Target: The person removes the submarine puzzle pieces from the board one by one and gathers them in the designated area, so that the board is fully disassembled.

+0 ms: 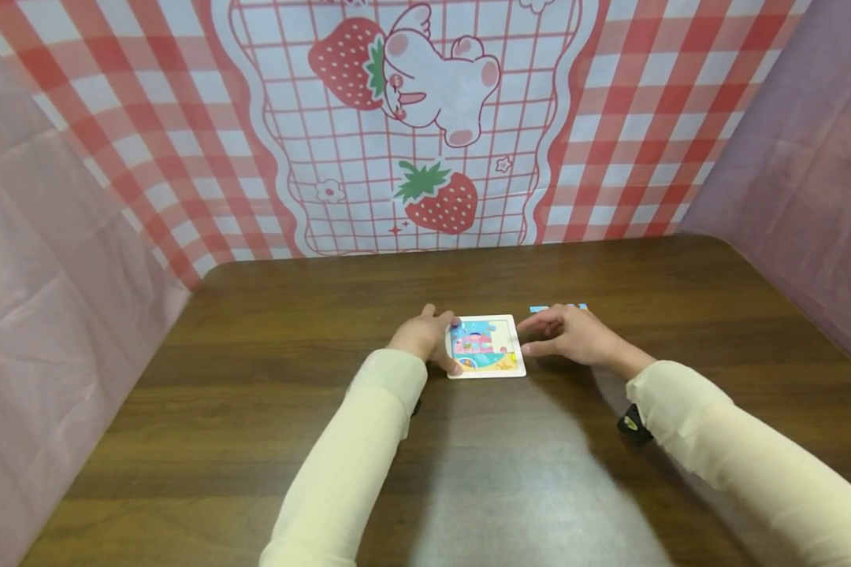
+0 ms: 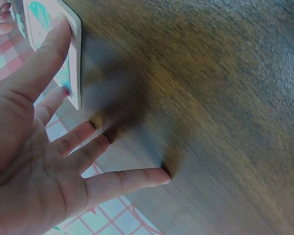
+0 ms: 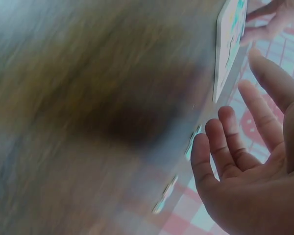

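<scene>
A square jigsaw puzzle in a white frame tray (image 1: 487, 373) lies on the wooden table, partly filled with blue, pink and yellow pieces; the upper right of its picture area shows bare white. At its left side is my left hand (image 1: 428, 340), thumb on the near corner and a fingertip at the far corner. In the left wrist view its other fingers (image 2: 132, 179) spread out straight over the wood. My right hand (image 1: 574, 337) hovers beside the tray's right edge, fingers loosely bent and nothing held. Loose puzzle pieces (image 1: 539, 309) lie just behind it, partly hidden.
The brown wooden table (image 1: 269, 441) stretches out around the tray. A red-and-white checked cloth (image 1: 624, 157) with strawberry prints hangs at its back edge. Pale curtains (image 1: 64, 299) hang along the left and right sides. In the right wrist view two loose pieces (image 3: 165, 194) lie near the hand.
</scene>
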Motion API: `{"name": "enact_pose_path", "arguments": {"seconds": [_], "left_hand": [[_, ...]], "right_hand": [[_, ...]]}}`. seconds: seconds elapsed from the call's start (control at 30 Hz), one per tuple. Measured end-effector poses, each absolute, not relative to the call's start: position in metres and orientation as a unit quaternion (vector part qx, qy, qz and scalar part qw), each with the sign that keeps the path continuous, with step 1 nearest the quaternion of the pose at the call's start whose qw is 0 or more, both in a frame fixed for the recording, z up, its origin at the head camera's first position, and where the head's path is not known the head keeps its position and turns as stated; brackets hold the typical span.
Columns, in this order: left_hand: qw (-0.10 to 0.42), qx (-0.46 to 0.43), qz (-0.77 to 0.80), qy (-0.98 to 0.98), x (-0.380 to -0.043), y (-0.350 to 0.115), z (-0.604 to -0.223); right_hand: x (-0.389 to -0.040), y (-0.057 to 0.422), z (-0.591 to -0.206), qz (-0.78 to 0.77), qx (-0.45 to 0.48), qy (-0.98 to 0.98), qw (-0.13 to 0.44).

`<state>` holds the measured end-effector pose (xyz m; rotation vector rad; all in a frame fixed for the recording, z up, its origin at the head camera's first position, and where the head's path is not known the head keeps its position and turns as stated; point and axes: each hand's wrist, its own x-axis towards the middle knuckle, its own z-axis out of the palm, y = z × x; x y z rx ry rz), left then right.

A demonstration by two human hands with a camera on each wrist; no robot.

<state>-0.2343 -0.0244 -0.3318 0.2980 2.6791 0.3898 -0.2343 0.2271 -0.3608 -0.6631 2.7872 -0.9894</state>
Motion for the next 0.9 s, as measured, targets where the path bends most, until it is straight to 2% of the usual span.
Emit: {"name": "enact_pose_path", "arguments": {"seconds": [0.27, 0.53, 0.9], "left_hand": [[0.208, 0.105, 0.137, 0.963, -0.234, -0.024, -0.332], [0.203, 0.109, 0.131, 0.964, -0.235, -0.025, -0.333], [0.207, 0.109, 0.125, 0.964, -0.235, -0.023, -0.333]], "right_hand": [[-0.230, 0.212, -0.366, -0.306, -0.239, 0.920, 0.058], [-0.228, 0.208, -0.368, -0.236, -0.304, 0.922, 0.037], [-0.229, 0.206, -0.369, -0.244, -0.297, 0.923, 0.023]]}}
